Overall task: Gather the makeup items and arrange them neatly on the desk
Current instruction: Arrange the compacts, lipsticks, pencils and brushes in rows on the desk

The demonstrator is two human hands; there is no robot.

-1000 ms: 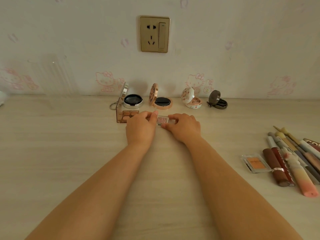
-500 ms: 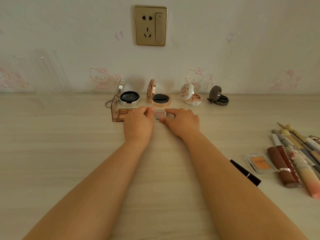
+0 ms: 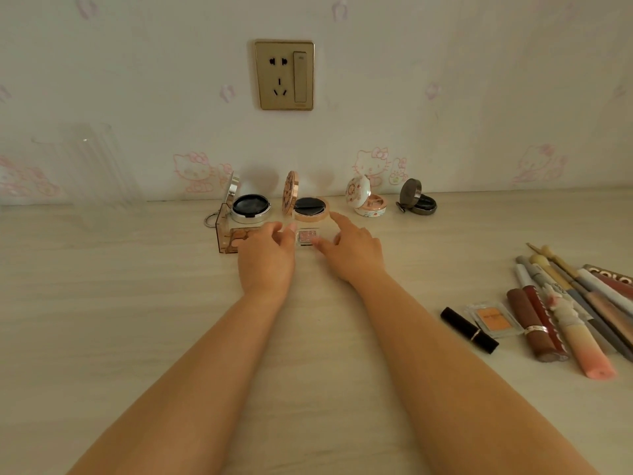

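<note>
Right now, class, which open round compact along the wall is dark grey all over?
The dark grey compact, rightmost in the row; the others have silver, rose-gold or floral cases.

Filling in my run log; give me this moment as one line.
left hand: open, beside pink glitter pan | right hand: open, fingertips at pan | compacts along wall: open | stage: aligning pan

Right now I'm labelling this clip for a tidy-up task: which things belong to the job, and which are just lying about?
Part of the job:
- small glitter eyeshadow pan, between left hand and right hand
- open compacts by the wall
- clear palette
- black lipstick, orange blush, lip glosses and brushes

Just lying about:
- wall socket
- clear glass container
</note>
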